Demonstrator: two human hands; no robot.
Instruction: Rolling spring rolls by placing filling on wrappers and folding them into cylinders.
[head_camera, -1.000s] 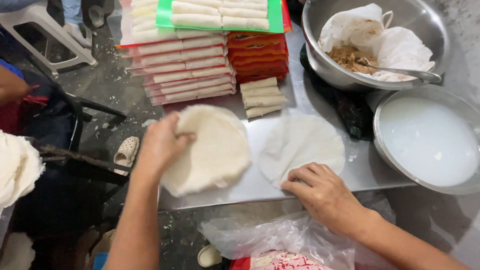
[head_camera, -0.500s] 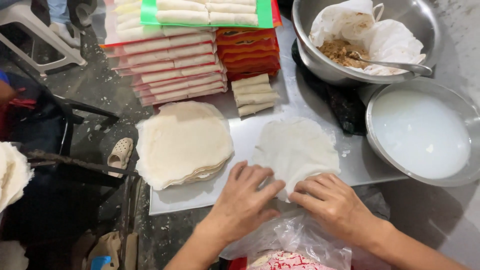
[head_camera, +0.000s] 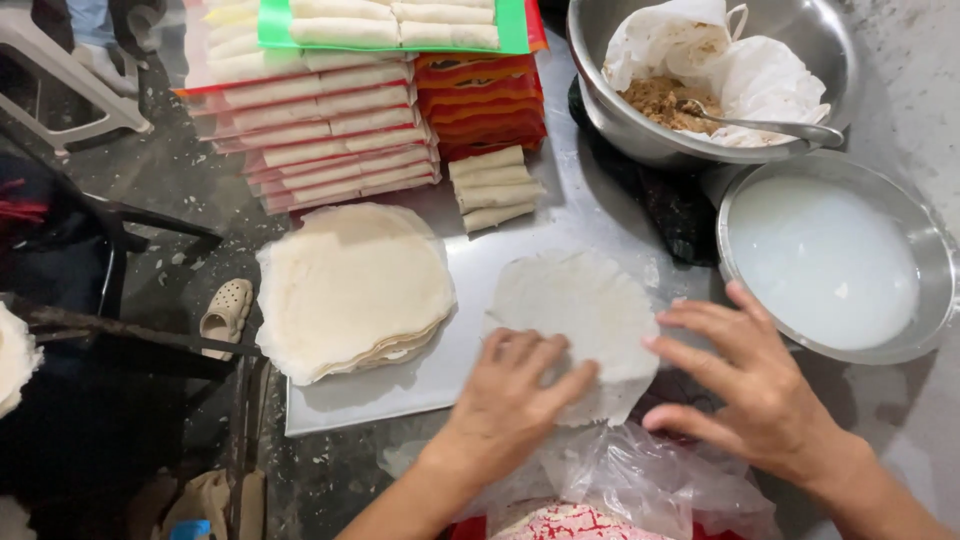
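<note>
A single thin pale wrapper sheet (head_camera: 575, 300) lies flat on the steel tray (head_camera: 470, 290), hanging a little over its near edge. My left hand (head_camera: 515, 395) presses flat on the sheet's near left part, fingers spread. My right hand (head_camera: 755, 385) hovers with fingers apart at the sheet's right edge, holding nothing. A stack of round wrappers (head_camera: 350, 285) sits to the left on the tray.
Several finished rolls (head_camera: 495, 185) lie behind the sheet. Trays of packed rolls (head_camera: 330, 120) are stacked at the back. A steel bowl with filling and a spoon (head_camera: 700, 85) and a bowl of white liquid (head_camera: 825, 260) stand right. A plastic bag (head_camera: 620, 480) is near me.
My left hand left the wrapper stack and came onto the single sheet. My right hand slid off the sheet to its right edge and opened.
</note>
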